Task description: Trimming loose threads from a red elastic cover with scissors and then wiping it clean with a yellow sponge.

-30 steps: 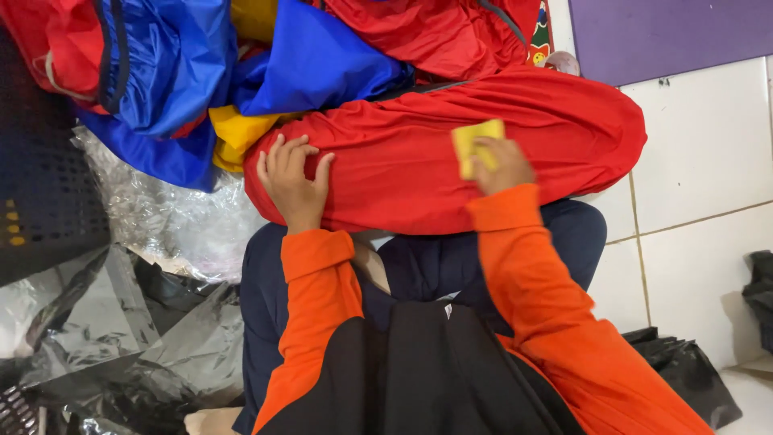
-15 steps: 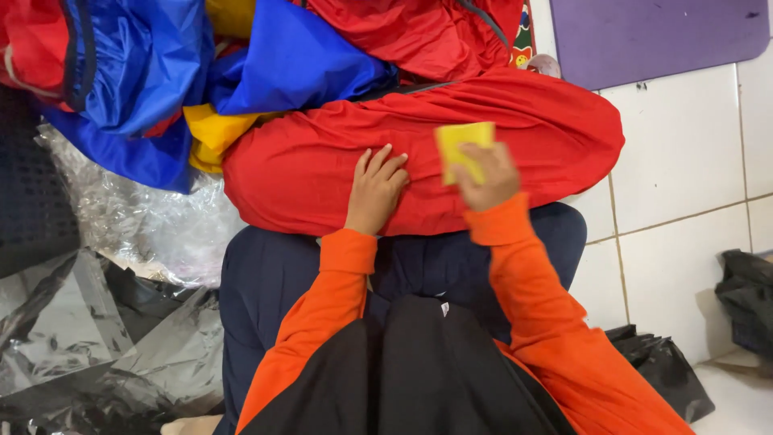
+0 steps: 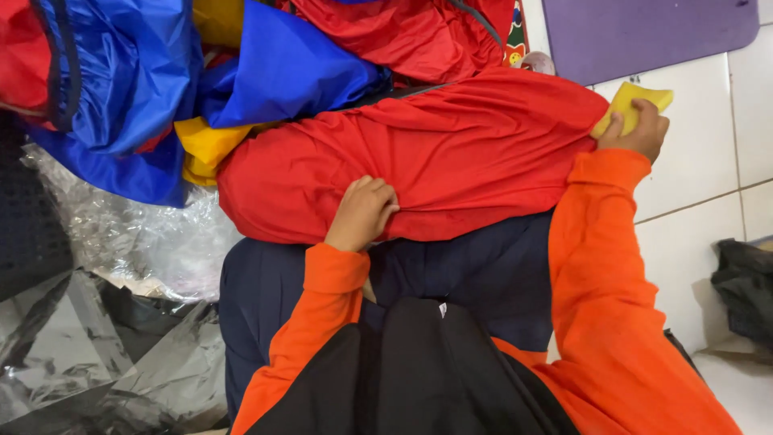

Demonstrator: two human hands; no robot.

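Since the earlier frame the right hand point(image 3: 636, 133) has slid to the far end of the smooth red fabric bundle point(image 3: 451, 153), its grip clenched on a flat yellow sponge-like pad point(image 3: 636, 101) at the bundle's edge above the white tiled floor point(image 3: 692, 161). Well apart, the left hand point(image 3: 362, 213) has curled, its grip pinching wrinkled red cloth at the bundle's near edge.

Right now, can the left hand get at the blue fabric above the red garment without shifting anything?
Probably yes. The left hand grips the red garment at its near edge, and the blue fabric lies uncovered just beyond, with nothing between them.
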